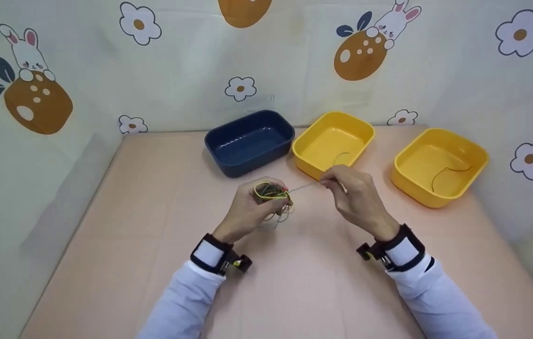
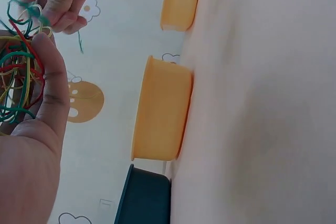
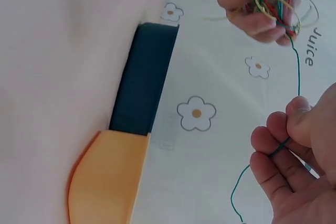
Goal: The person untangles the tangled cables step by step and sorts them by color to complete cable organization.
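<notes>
My left hand [image 1: 250, 207] holds a tangled bundle of thin strings [image 1: 272, 192] in green, red and yellow, with loose loops hanging below it. Between thumb and fingers, my right hand [image 1: 358, 200] pinches one green string [image 3: 298, 66]. That string runs fairly straight from the bundle to the right fingertips in the head view, and its free end dangles past them. In the left wrist view the bundle [image 2: 21, 72] lies against the curled fingers and thumb, partly cut off by the frame edge.
A dark blue bin [image 1: 250, 162] and a yellow bin [image 1: 311, 165] stand at the back of the table. Another yellow bin [image 1: 412, 190], at the right, contains a dark thin string [image 1: 445, 168]. A patterned curtain [image 1: 181, 84] hangs behind the table.
</notes>
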A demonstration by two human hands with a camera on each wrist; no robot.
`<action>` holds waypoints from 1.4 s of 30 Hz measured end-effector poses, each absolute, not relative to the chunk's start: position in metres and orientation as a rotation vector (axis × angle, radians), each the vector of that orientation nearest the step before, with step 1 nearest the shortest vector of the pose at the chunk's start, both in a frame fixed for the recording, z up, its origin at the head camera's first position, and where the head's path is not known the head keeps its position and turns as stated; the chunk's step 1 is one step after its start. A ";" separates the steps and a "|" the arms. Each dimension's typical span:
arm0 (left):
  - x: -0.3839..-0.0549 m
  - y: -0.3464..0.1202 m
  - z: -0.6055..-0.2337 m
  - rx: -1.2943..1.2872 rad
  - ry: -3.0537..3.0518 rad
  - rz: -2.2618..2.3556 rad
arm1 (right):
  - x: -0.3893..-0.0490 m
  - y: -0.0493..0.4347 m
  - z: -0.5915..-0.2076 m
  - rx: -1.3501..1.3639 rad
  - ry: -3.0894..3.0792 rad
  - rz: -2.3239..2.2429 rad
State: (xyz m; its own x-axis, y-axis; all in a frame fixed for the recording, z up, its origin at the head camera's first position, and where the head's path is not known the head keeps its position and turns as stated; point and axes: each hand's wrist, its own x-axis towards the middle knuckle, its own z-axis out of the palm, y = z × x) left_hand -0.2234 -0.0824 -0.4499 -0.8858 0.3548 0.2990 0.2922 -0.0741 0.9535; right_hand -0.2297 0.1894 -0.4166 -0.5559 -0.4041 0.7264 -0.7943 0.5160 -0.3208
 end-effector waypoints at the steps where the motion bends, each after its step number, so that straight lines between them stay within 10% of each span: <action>1: -0.224 -0.084 -0.450 0.721 2.098 2.158 | -0.231 0.192 -0.416 0.955 -2.171 0.876; 42: -0.224 -0.082 -0.447 0.723 2.149 2.074 | -0.243 0.217 -0.406 0.768 -2.215 0.784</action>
State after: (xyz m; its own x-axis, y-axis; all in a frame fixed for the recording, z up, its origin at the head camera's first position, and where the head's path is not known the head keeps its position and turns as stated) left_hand -0.2243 -0.0818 -0.4471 -0.8870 0.3751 0.2694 0.2826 -0.0204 0.9590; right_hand -0.2431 0.2167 -0.4065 -0.6120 -0.3000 0.7317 -0.6934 0.6484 -0.3142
